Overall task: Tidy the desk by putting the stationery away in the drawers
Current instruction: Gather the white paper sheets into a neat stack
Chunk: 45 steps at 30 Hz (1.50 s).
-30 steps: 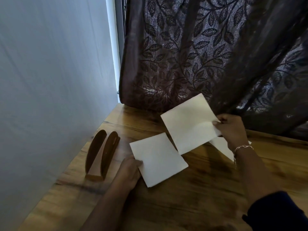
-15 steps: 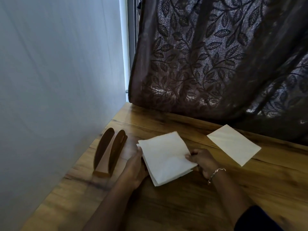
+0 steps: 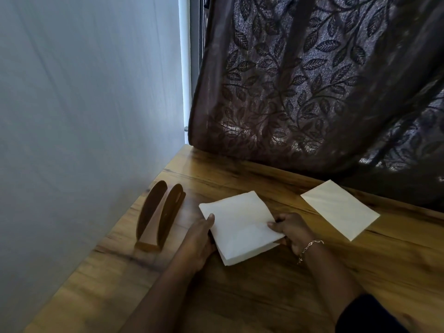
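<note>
Two white paper sheets lie stacked (image 3: 240,224) on the wooden desk (image 3: 264,296). My left hand (image 3: 198,241) grips the stack's left edge, thumb on top. My right hand (image 3: 292,228) pinches its right edge; a bracelet hangs at that wrist. A third white sheet (image 3: 340,209) lies alone on the desk to the right, near the curtain. No drawer is in view.
A brown wooden holder (image 3: 158,215) with two curved upright plates stands left of the stack, close to the white wall (image 3: 84,140). A dark leaf-patterned curtain (image 3: 312,80) hangs along the desk's far edge.
My right hand carried a lifted sheet down onto the sheet under my left hand, making a stack. The third sheet, once partly hidden by that hand, now lies in full view.
</note>
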### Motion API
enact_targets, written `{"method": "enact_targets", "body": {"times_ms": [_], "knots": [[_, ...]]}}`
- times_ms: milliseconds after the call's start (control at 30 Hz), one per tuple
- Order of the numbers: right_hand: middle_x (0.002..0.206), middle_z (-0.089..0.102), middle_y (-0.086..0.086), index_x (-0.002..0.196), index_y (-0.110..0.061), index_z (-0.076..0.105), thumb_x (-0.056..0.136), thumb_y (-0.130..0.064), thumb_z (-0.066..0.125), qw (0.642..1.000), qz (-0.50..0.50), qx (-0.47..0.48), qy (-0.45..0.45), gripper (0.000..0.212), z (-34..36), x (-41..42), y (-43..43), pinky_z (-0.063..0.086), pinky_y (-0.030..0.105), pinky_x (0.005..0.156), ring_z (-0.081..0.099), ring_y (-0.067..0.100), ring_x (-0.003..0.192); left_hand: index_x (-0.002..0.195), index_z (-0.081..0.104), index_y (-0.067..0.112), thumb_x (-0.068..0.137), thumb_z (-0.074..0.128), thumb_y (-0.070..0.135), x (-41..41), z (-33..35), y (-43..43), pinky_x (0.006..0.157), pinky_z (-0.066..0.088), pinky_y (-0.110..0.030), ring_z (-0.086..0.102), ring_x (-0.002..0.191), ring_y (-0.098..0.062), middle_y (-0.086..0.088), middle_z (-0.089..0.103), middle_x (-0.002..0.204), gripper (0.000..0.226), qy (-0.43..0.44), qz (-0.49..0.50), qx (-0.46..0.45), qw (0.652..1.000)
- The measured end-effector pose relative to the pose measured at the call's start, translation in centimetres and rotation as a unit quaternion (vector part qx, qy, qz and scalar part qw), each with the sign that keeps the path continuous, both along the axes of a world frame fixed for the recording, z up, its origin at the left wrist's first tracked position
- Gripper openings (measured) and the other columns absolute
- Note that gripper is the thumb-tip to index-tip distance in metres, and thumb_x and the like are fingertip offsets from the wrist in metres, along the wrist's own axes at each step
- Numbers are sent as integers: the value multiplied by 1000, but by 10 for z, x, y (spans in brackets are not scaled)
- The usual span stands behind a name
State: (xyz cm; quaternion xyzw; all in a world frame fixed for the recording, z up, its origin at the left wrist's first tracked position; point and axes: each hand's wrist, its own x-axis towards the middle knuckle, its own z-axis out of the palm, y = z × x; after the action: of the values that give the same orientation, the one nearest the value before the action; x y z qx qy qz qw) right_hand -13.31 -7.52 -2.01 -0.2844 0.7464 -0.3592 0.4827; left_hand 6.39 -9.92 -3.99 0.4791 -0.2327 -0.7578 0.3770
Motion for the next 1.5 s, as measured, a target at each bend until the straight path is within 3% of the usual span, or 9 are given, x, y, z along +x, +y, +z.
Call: {"method": "enact_targets", "body": {"times_ms": [200,333,467,533,633,867,1033,1233,1500], "knots": [[113,58,10,116,-4,59,85,-5,63,997,32,-12,74,32,-7,-1,-3,49,29,74,55,24,102,137,37,5,96,41,6,-1,-1,3,93,44,-46,51,118,-32,-16,49,135,41,-34,1,-15,999],[102,65,7,103,-6,66,87,-21,63,981,31,-86,170,22,-5,-7,0,46,29,75,56,16,85,138,36,5,96,37,1,-1,-3,3,86,45,-42,55,105,-27,-17,52,131,42,-46,-1,-28,999],[106,66,13,106,-6,65,91,-22,56,874,13,-103,474,24,2,-46,11,45,31,79,60,26,93,137,36,4,96,36,1,-1,-3,3,86,45,-43,54,104,-27,-17,51,130,41,-51,-8,-30,998],[119,60,15,119,-6,59,91,-25,55,841,36,-65,536,34,-1,-71,14,46,34,90,57,29,106,136,37,4,96,36,1,-2,-2,3,87,44,-43,54,102,-27,-17,51,130,40,-48,-8,-29,998],[131,55,11,130,-9,50,91,-30,55,837,78,-8,541,45,-5,-93,17,43,34,98,52,27,118,136,38,4,96,36,1,-3,-1,3,86,43,-43,54,103,-27,-16,51,130,41,-46,-7,-24,999],[115,62,8,127,-17,53,95,-22,45,747,143,-10,649,33,-8,-102,16,48,27,83,60,23,103,137,37,2,95,37,-1,-5,2,3,81,45,-41,55,104,-28,-18,52,129,42,-26,-13,-20,999],[119,61,8,130,-19,48,93,-17,49,744,145,-17,652,37,-8,-105,15,49,28,86,59,22,106,134,39,2,94,35,-2,-3,4,2,68,47,-36,59,92,-25,-13,60,106,40,-20,-28,-27,999],[106,66,17,104,-4,65,87,-9,56,813,31,-203,546,20,-3,-76,15,47,33,78,63,33,92,132,39,5,95,36,2,-2,7,-4,69,46,-35,58,93,-25,-11,59,104,37,-48,-56,-33,997],[101,72,4,90,-15,69,78,-17,60,705,273,-344,556,15,-11,5,26,58,28,59,71,18,77,128,42,5,95,42,8,-6,8,-9,74,45,-36,58,88,-24,-9,59,96,33,-62,-48,-21,997]]}}
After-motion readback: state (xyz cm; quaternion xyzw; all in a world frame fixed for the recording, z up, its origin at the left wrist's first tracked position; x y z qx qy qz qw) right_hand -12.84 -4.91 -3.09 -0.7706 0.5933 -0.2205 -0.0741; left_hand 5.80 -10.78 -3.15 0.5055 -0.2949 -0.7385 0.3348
